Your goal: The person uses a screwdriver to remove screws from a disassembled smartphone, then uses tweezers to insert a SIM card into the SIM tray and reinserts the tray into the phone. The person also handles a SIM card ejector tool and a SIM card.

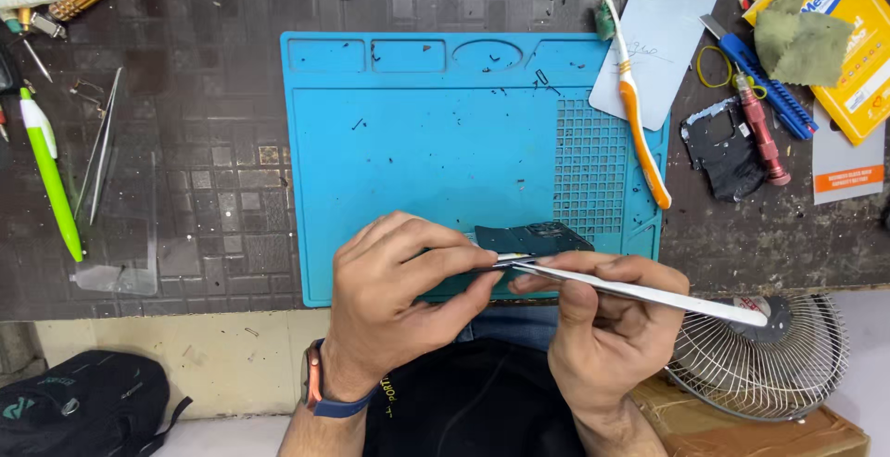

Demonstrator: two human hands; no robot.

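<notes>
My left hand pinches a small dark circuit board at the near edge of the blue work mat. My right hand grips silver tweezers, whose tips meet the board's near edge by my left fingertips. A strap with an orange band sits on my left wrist.
An orange-and-white toothbrush lies across the mat's right edge. Right of it are a black shield plate, a red tool, a blue tool and a yellow box. On the left lie a green pen and tweezers. A fan stands below.
</notes>
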